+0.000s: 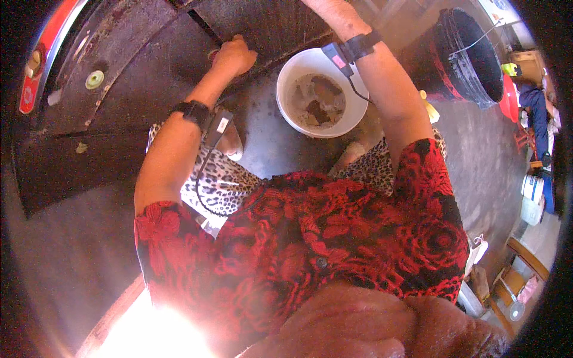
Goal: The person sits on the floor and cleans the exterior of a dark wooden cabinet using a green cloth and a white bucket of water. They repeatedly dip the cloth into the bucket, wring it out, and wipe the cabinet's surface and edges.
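My left hand (236,56) is curled against a dark wooden panel (147,76), beside a narrow dark slot. A small reddish bit shows at its fingers, too unclear to name or to say if it is held. Stretched past the top edge of the picture, my right hand (329,10) shows only its back near the wrist; its fingers are out of view. Below and between the forearms stands a white plastic bucket (286,109), holding murky water with dark patches. Each wrist wears a black strap with a cabled device.
At the right is a large black bucket (468,67) with a wire handle, and beyond it a red basin (509,98). A white tub (532,188) is at the far right. A pale round fitting (94,79) sits on the panel. Bright glare covers the lower left.
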